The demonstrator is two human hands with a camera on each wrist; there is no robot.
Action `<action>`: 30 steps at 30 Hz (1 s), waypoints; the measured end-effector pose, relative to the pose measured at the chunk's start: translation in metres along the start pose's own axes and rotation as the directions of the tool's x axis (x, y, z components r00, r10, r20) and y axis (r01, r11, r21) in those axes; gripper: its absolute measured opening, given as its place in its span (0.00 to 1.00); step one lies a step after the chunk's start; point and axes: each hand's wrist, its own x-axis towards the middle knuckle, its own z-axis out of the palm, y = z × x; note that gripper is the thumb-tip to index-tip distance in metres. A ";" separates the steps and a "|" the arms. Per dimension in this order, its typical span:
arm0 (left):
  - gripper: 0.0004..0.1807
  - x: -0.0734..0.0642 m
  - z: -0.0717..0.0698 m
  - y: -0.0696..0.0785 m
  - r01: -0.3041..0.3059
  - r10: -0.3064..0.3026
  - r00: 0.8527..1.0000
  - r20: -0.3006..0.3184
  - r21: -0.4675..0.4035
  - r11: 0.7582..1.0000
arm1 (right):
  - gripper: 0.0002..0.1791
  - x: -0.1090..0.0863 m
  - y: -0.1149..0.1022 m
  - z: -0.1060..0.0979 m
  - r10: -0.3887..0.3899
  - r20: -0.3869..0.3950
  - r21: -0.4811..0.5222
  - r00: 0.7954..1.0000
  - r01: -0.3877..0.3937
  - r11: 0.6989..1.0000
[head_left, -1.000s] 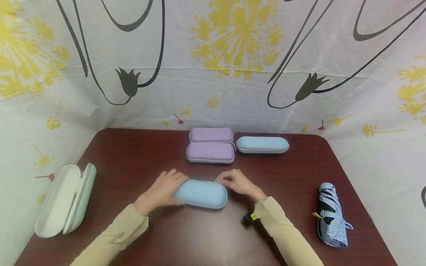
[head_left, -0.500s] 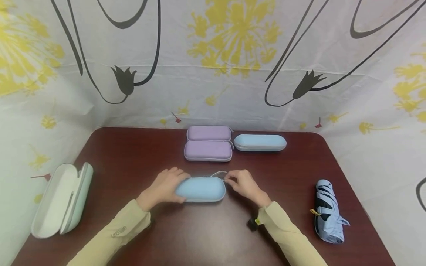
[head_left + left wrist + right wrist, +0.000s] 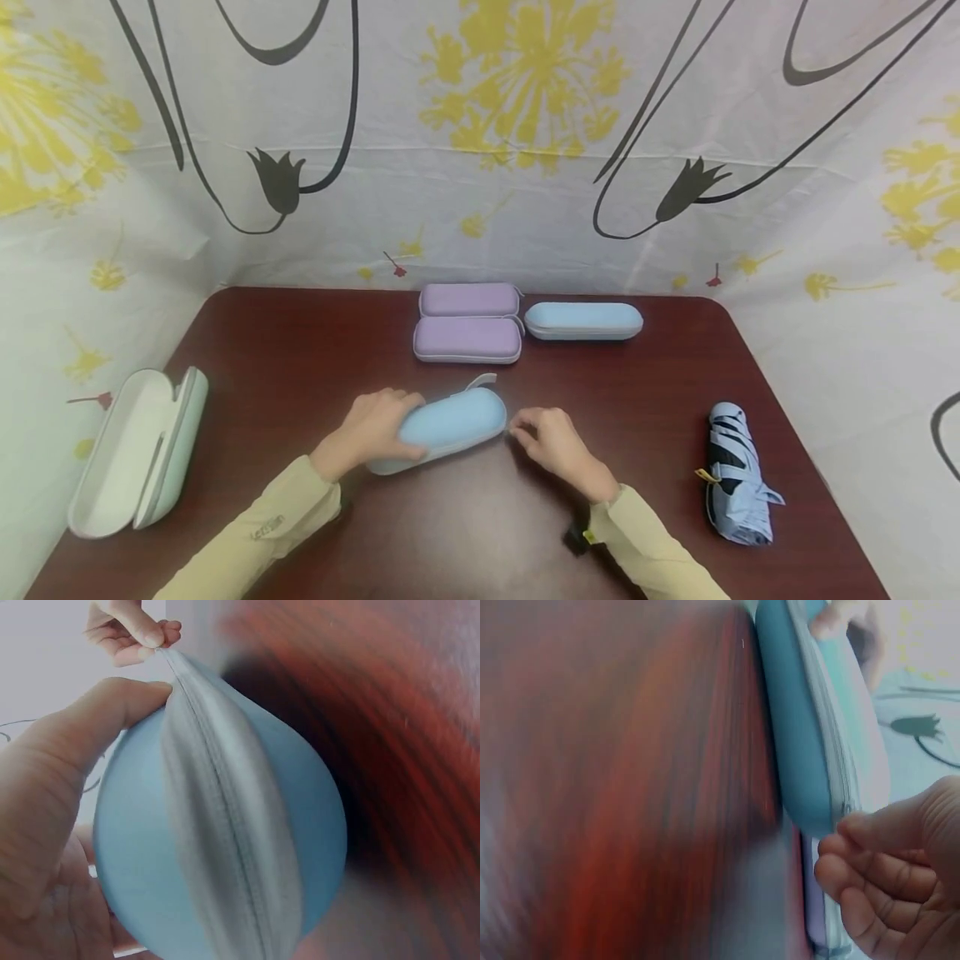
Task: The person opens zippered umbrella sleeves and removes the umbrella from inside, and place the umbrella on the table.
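Note:
A light blue zippered hard case point(image 3: 459, 418) lies slanted in front of me, its right end farther from me. My left hand point(image 3: 375, 432) grips its left part, with the thumb point(image 3: 124, 701) beside the grey zipper band point(image 3: 225, 817). At the right end, my right hand point(image 3: 553, 448) pinches at the zipper with thumb and finger. In the right wrist view those fingertips point(image 3: 844, 832) hide most of the zipper pull point(image 3: 847, 808). A small loop strap point(image 3: 482, 381) sticks out behind the case.
Two purple cases point(image 3: 467, 339) and another blue case point(image 3: 583, 321) stand at the back of the dark red table point(image 3: 322, 333). An open pale green case point(image 3: 138, 450) lies at the left edge. A folded blue umbrella point(image 3: 738, 475) lies on the right.
My right hand has moved from behind the case round its right end toward me, pinching at the zipper. The case has turned, its left end now nearer me.

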 end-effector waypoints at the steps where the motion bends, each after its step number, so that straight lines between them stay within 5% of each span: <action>1: 0.32 -0.001 0.000 0.001 0.013 -0.013 1.000 0.001 -0.004 1.000 | 0.04 -0.001 -0.003 0.001 -0.003 -0.002 0.000 1.000 0.003 1.000; 13: 0.30 -0.011 0.004 0.021 0.163 -0.163 0.987 0.012 -0.091 0.982 | 0.04 -0.001 -0.027 0.008 -0.018 -0.052 0.036 0.998 0.020 0.999; 23: 0.29 -0.014 0.005 0.029 0.282 -0.270 0.959 0.084 -0.246 0.927 | 0.05 0.003 -0.037 0.016 -0.036 -0.071 0.068 0.997 0.041 0.997; 30: 0.28 -0.016 0.010 0.031 0.318 -0.295 0.948 0.119 -0.377 0.870 | 0.04 0.004 -0.053 0.022 -0.131 -0.059 0.099 0.990 0.136 0.986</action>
